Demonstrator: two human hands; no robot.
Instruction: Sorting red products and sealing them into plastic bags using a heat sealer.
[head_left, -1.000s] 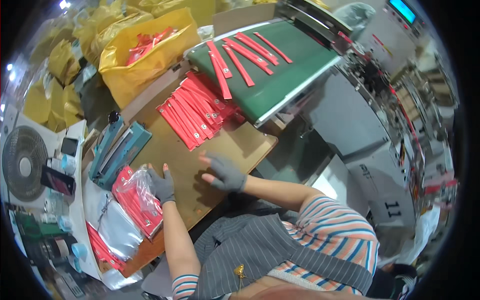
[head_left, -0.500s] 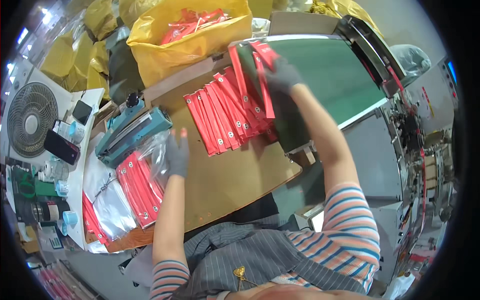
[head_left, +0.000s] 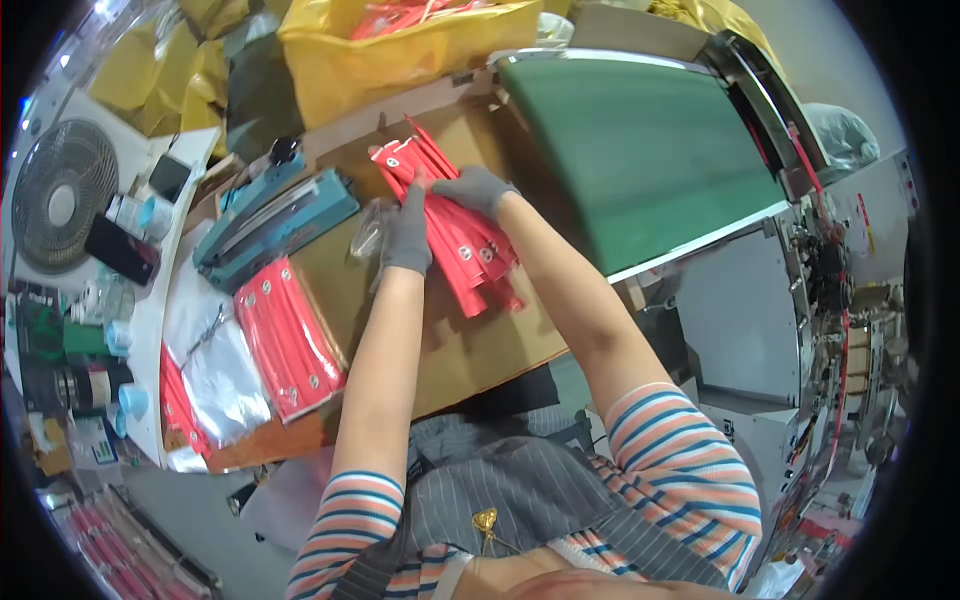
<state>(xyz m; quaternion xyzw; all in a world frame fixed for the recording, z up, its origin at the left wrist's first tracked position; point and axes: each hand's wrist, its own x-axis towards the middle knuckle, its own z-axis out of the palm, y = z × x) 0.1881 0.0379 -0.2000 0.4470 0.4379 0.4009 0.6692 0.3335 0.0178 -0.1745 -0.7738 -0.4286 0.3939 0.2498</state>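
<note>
A bundle of long, slim red packets point(head_left: 462, 240) with small round white marks lies gathered over the brown tabletop point(head_left: 440, 365). My left hand point(head_left: 406, 238), in a grey glove with bare fingertips, closes on the bundle's left side. From the right, my gloved right hand point(head_left: 474, 190) grips the same packets near their upper part. A crumpled clear plastic bag point(head_left: 370, 230) hangs beside my left hand; whether its fingers pinch it is hidden. Left of the hands, a clear-wrapped pack of red packets point(head_left: 287, 340) lies on the table.
A green conveyor belt point(head_left: 650, 150) runs at the right. A teal bag sealer point(head_left: 285, 225) stands left of my hands, with a stack of clear bags point(head_left: 222, 385) nearer me. Behind is a yellow sack point(head_left: 400, 65) of red packets. A fan point(head_left: 65, 200) stands far left.
My right hand has come left from the belt's edge. My left hand has moved right, the clear bag with it. Both now hold the packets, which were spread in a row, as a bundle.
</note>
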